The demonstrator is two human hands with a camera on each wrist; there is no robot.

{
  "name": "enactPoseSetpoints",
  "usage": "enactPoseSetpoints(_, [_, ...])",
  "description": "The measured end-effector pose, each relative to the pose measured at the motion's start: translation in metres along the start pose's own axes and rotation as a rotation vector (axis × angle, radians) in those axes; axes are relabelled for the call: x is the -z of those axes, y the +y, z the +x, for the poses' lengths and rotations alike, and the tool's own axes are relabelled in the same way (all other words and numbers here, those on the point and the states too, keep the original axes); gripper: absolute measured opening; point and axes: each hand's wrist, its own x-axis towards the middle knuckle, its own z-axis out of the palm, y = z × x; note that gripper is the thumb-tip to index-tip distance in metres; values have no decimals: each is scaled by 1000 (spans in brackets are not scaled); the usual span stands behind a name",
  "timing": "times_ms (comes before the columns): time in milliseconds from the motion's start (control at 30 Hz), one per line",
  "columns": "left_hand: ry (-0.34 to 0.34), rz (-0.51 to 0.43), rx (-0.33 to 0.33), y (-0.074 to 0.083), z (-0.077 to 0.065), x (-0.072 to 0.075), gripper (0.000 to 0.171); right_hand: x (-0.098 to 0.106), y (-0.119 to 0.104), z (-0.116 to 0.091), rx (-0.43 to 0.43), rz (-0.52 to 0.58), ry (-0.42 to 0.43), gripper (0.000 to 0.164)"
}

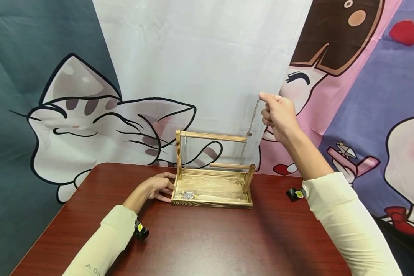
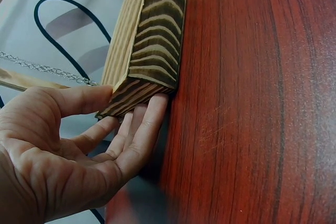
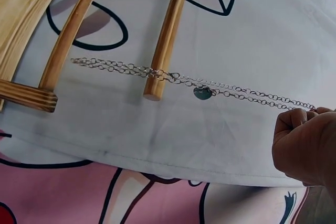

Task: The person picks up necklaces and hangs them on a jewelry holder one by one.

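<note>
A wooden jewelry stand (image 1: 212, 204) with a shallow tray and two horizontal bars stands on the table. My left hand (image 1: 158, 188) holds the tray's left end, thumb at the upper edge and fingers lower down. My right hand (image 1: 281, 115), raised above the stand's right side, pinches the top of a silver chain necklace (image 1: 252, 120). The necklace hangs doubled, a round pendant (image 3: 202, 92) partway down. It crosses the free end of the upper bar (image 3: 167, 40); whether it loops round the bar I cannot tell. Another chain (image 1: 185, 149) hangs at that bar's left end.
Small jewelry pieces (image 1: 187, 195) lie in the tray's left front corner, and more small items (image 1: 239, 183) lie near its right end. The lower bar (image 1: 229, 166) joins the short right post. A printed cartoon cloth (image 1: 207, 57) hangs behind the red-brown table (image 1: 207, 245).
</note>
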Motion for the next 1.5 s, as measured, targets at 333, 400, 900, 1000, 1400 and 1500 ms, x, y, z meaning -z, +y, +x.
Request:
enactPoseSetpoints(333, [0,-2,-2,0,-3,-1,69,12,20,-1,-35,-57,15,31])
enactPoseSetpoints(400, [0,-3,-3,0,-3,-1,69,15,26,-1,-45,-72,17,33])
enactPoseSetpoints(900, [10,12,-2,0,-2,-1,67,25,63,-6,-120,-196,38,34])
enactPoseSetpoints(1000, [12,13,-3,0,-2,-1,68,25,68,-6,-130,-199,36,33])
enactPoseSetpoints(1400, [5,8,-5,0,-3,-1,69,22,78,-3,-147,-242,40,23])
enactPoseSetpoints(1500, [4,9,-3,0,-2,-1,69,21,80,-3,-159,-250,30,25])
